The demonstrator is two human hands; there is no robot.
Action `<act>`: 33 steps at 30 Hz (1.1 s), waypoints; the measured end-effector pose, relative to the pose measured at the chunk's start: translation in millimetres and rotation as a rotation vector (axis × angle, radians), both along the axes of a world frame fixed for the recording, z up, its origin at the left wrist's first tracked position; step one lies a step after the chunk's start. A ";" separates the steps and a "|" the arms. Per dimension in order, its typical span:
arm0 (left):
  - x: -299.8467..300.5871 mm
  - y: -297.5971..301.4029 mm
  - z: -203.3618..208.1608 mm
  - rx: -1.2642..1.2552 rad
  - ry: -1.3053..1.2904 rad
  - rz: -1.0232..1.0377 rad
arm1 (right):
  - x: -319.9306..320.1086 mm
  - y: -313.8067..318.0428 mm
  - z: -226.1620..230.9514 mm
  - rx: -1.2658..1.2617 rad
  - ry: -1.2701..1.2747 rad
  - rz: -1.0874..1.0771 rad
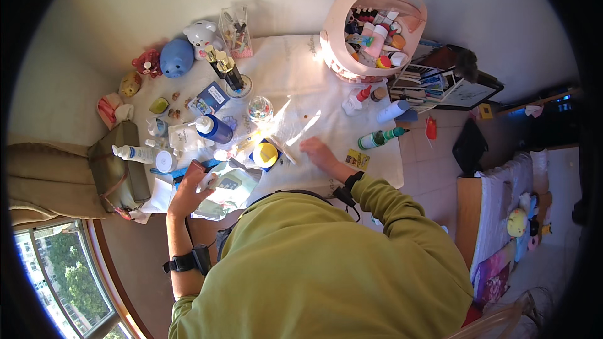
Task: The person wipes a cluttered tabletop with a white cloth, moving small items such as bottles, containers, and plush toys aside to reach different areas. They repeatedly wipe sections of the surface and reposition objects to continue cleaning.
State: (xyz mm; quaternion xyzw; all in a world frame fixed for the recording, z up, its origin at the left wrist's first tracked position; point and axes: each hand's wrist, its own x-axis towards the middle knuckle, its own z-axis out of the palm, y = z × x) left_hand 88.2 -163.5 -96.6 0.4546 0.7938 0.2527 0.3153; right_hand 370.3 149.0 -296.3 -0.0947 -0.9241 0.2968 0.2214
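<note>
My left hand (187,193) is closed on the left edge of a pale green plastic pouch (231,189) at the table's front edge. A small white piece shows by its fingertips. My right hand (319,153) is above the table with curled fingers; what they hold, if anything, is too small to make out. Left of it lies a slim white stick (284,150). Beside the stick, a round yellow-lidded container (265,154) rests on a dark blue card. A blue pump bottle (214,129) stands beyond the pouch.
A pink open-fronted organizer (335,31) full of cosmetics stands at the back right, beside a white rack (433,81). A green bottle (377,140) lies at the right. Black bottles (228,72), a blue piggy bank (176,58) and an olive bag (119,158) are on the left.
</note>
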 end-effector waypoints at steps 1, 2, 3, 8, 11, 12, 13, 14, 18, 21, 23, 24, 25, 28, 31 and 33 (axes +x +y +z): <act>-0.9 -0.5 -1.5 -0.018 -0.005 0.011 | 1.7 -3.5 -2.5 0.021 0.009 0.010; -1.2 -1.3 -3.3 0.059 0.021 -0.021 | 2.1 -4.1 -4.9 0.037 0.009 0.031; -1.0 -2.4 -5.2 0.107 0.028 -0.034 | 2.8 -2.0 -6.8 0.071 0.079 0.082; -3.5 -6.4 -8.9 0.104 -0.006 -0.018 | 7.5 29.8 -0.6 0.053 -0.054 -0.313; -3.4 -6.4 -6.7 0.061 -0.015 0.028 | 20.0 7.6 4.6 0.013 -0.038 -0.160; -2.6 -5.6 -6.3 0.082 -0.017 0.021 | 24.9 -5.1 4.6 0.019 -0.067 -0.130; -2.0 -4.7 -5.7 0.065 -0.039 0.030 | 27.2 -15.4 3.6 0.022 -0.095 -0.087; -1.8 -5.2 -4.3 0.082 -0.015 0.006 | 26.1 -20.6 1.8 -0.001 -0.188 -0.030; -0.9 -4.3 -4.1 0.093 0.019 -0.064 | -12.0 8.3 -10.7 0.044 -0.046 -0.251; -2.2 -2.6 -8.3 0.132 0.013 -0.084 | -20.9 17.5 -14.2 0.030 -0.064 -0.305; -4.5 -1.4 -12.7 0.125 0.018 -0.082 | -9.9 9.5 -11.3 0.086 -0.139 -0.249; -5.3 -2.2 -14.9 0.125 0.041 -0.081 | 3.1 0.9 -8.1 0.047 -0.186 -0.178; -5.2 -3.4 -17.2 0.126 0.063 -0.079 | 14.4 -6.0 -4.8 0.010 -0.197 -0.102; -3.5 -2.0 -23.2 0.070 0.059 -0.069 | 12.5 -2.2 0.6 0.013 -0.234 -0.066; 0.4 3.8 -21.2 0.023 0.085 -0.107 | -16.0 15.0 -2.2 0.005 -0.150 -0.220; 3.9 10.9 -16.8 0.013 0.100 -0.142 | -19.4 14.3 -4.6 0.028 -0.153 -0.237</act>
